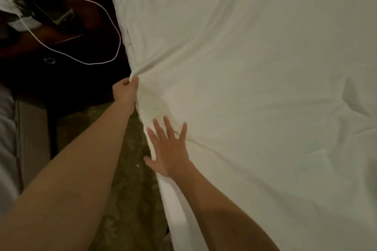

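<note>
A white bed sheet (pixel 244 67) covers the bed and fills the right and centre of the head view. My left hand (pixel 125 91) grips a bunched fold of the sheet at the bed's left edge, and creases fan out from that pinch. My right hand (pixel 169 149) lies flat with fingers spread on the sheet, just below and to the right of the left hand, near the same edge. Wrinkles run across the sheet at the right.
A dark wooden nightstand (pixel 67 32) stands to the left of the bed, holding a phone (pixel 55 12), a white charging cable (pixel 98 61) and crumpled white items. Patterned carpet (pixel 130 189) lies between my arms. Pale fabric (pixel 8 149) shows at the far left.
</note>
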{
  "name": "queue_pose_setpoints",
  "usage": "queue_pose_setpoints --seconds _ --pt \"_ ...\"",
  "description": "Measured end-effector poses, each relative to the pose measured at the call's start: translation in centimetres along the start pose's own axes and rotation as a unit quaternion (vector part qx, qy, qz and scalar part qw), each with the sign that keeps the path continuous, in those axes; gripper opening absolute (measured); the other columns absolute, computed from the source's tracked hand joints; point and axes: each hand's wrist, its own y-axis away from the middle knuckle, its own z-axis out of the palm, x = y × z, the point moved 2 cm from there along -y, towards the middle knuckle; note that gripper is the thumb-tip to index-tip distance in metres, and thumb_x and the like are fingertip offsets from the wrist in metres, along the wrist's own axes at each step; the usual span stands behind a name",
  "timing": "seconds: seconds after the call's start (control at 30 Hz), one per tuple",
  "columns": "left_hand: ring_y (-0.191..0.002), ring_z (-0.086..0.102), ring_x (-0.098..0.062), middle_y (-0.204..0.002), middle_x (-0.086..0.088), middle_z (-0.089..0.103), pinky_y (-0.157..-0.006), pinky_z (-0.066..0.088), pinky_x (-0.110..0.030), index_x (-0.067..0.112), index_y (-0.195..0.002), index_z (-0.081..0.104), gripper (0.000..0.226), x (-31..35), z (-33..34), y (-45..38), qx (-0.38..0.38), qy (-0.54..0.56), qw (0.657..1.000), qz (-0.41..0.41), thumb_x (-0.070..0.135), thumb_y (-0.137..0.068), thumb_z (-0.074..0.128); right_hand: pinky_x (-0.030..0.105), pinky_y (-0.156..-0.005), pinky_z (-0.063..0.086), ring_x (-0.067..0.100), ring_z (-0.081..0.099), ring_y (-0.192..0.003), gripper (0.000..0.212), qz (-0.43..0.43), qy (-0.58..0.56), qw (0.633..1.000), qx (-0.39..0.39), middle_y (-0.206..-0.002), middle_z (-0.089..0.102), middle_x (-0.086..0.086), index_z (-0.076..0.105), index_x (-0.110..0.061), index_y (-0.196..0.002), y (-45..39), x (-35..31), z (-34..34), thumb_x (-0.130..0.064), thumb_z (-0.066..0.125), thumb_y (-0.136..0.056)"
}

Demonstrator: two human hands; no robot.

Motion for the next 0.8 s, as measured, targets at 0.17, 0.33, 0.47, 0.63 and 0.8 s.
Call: queue_pose_setpoints --seconds 0.17,0.33,0.47,0.63,0.8 --pt "-0.103 0.064 -0.028 -0.114 -0.008 0.067 -0.095 0.05 -0.046 0.008 -0.122 0.061 0.048 -5.2 -0.8 3.3 -0.129 0.027 0.983 -0.129 0.031 -0.082 0.074 0.061 -0.105 -0.018 0.025 -0.014 -0.147 0.081 -0.032 0.027 0.999 -0.028 -0.161 -0.011 0.007 0.014 -0.021 -0.153 3.6 -1.5 2.2 -0.051 0.054 -0.088" --pt "-0.084 0.06 -0.023 -0.096 -0.008 0.064 -0.076 0.052 -0.034 0.005 -0.111 0.061 0.025 -6.8 -1.8 5.0 -0.151 -0.011 0.981 -0.123 0.014 -0.088 0.067 0.04 -0.068 0.056 0.02 0.065 -0.075 0.057 0.082 -0.011 0.996 0.028 -0.085 0.066 0.003 0.068 -0.018 -0.087 5.2 -2.7 0.6 -0.044 0.084 -0.039" --pt "-0.084 0.06 -0.019 -0.099 -0.007 0.064 -0.064 0.049 -0.026 0.012 -0.097 0.059 0.007 -5.1 -2.9 4.7 -0.169 -0.027 0.98 -0.106 0.013 -0.091 0.064 0.024 -0.068 0.037 0.017 0.055 -0.078 0.023 0.195 -0.121 0.971 -0.07 -0.098 0.065 0.008 0.045 -0.016 -0.074 4.3 -1.9 0.0 -0.027 0.062 -0.086" --pt "-0.096 0.064 -0.027 -0.115 -0.016 0.063 -0.065 0.052 -0.026 0.004 -0.118 0.057 0.028 -4.9 -4.3 3.8 -0.118 -0.028 0.987 -0.108 0.009 -0.091 0.061 0.023 -0.062 0.039 0.02 0.052 -0.08 0.025 0.158 -0.233 0.941 -0.189 -0.076 0.048 -0.002 0.044 -0.017 -0.07 3.5 -1.9 -0.7 -0.017 0.06 -0.088" --pt "-0.076 0.065 -0.016 -0.108 -0.019 0.065 -0.058 0.054 -0.024 0.002 -0.113 0.06 0.021 -4.6 -4.8 4.1 -0.129 -0.008 0.979 -0.158 0.008 -0.093 0.058 0.031 -0.092 0.043 0.026 0.055 -0.113 0.03 0.194 -0.197 0.925 -0.259 -0.125 0.057 0.009 0.056 -0.01 -0.121 4.2 -1.4 0.0 -0.025 0.053 -0.095"
